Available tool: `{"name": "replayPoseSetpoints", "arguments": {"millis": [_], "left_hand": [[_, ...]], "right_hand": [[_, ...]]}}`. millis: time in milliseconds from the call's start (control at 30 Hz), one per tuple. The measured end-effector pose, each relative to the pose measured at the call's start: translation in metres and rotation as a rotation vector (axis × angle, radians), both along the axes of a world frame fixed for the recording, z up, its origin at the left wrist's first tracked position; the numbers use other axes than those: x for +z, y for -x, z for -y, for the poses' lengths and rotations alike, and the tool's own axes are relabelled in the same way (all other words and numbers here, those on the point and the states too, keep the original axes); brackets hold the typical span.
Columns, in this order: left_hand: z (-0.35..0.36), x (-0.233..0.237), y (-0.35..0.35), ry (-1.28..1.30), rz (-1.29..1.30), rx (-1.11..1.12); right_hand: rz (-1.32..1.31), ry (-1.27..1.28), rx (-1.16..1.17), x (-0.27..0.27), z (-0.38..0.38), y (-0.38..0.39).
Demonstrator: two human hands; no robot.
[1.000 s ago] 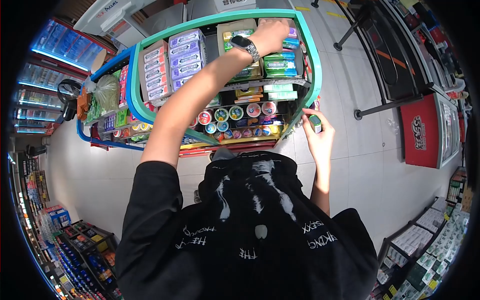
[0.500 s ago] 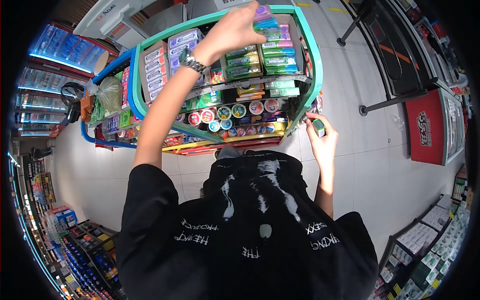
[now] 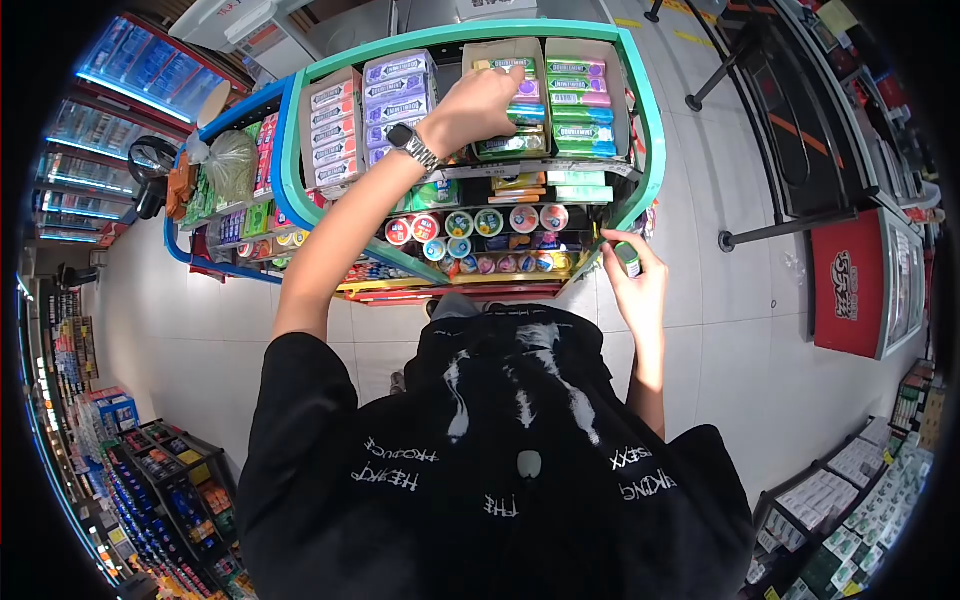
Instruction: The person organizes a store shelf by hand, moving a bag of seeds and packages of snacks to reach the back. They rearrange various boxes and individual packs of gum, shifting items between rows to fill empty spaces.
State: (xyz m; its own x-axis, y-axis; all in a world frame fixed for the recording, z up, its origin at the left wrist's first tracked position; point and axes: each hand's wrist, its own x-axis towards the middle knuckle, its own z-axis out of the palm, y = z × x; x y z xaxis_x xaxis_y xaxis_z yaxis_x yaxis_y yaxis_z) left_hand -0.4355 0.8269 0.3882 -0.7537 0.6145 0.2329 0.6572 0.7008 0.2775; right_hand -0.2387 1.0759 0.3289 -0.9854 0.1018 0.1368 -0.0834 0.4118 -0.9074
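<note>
My left hand point(image 3: 482, 103), with a watch on its wrist, reaches over the top tier of a teal-rimmed display rack point(image 3: 645, 130). Its fingers pinch a purple and blue gum pack point(image 3: 526, 92) against the stack of green packs in the middle cardboard box point(image 3: 505, 52). A second box of green and purple packs point(image 3: 583, 100) stands just to the right. My right hand point(image 3: 636, 282) hovers by the rack's right front corner, closed around a small green container point(image 3: 628, 258). Rows of round tins point(image 3: 490, 222) fill the tier below.
A blue-rimmed rack point(image 3: 270, 165) with a plastic bag point(image 3: 230, 165) adjoins on the left. Lit drink fridges point(image 3: 120, 85) stand far left. A red cabinet point(image 3: 860, 285) and a black metal stand point(image 3: 775, 225) are on the tiled floor to the right. Product shelves point(image 3: 150, 480) line the bottom corners.
My left hand lifted a purple and blue pack out of the right box, raised it, then brought it down onto the middle box's stack. My right hand stayed put with the green container.
</note>
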Motion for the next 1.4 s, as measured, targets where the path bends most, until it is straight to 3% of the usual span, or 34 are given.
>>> {"name": "replayPoseSetpoints", "arguments": {"millis": [267,433,567,633,667,733,1067,1267,1333,1400], "left_hand": [[0.001,-0.001,0.003,0.144,0.022,0.016],[0.002,0.005,0.012,0.254,0.212,0.022],[0.005,0.008,0.016,0.276,0.134,-0.003],[-0.001,0.04,0.011,0.408,0.412,-0.008],[-0.001,0.04,0.012,0.4,0.41,-0.006],[0.002,0.032,0.014,0.352,0.44,-0.011],[0.012,-0.007,-0.016,0.114,0.057,0.019],[0.019,0.007,-0.048,-0.13,-0.106,0.065],[0.018,0.017,-0.068,-0.182,-0.08,0.095],[0.013,0.026,-0.097,-0.507,0.192,0.188]], "right_hand": [[-0.001,-0.031,0.023,-0.001,0.004,-0.004],[-0.002,-0.04,0.037,-0.002,0.004,-0.007],[0.063,-0.017,0.039,0.002,0.007,-0.008],[0.066,-0.028,0.041,0.005,0.007,-0.008],[0.064,-0.036,0.044,0.005,0.006,-0.009],[0.054,-0.032,0.061,0.005,0.005,-0.008],[0.093,-0.062,0.176,0.004,-0.007,0.009],[0.055,-0.088,0.191,0.021,-0.003,0.025],[0.044,-0.113,0.176,0.037,0.004,0.032],[0.03,-0.098,0.193,0.058,0.015,0.038]]}}
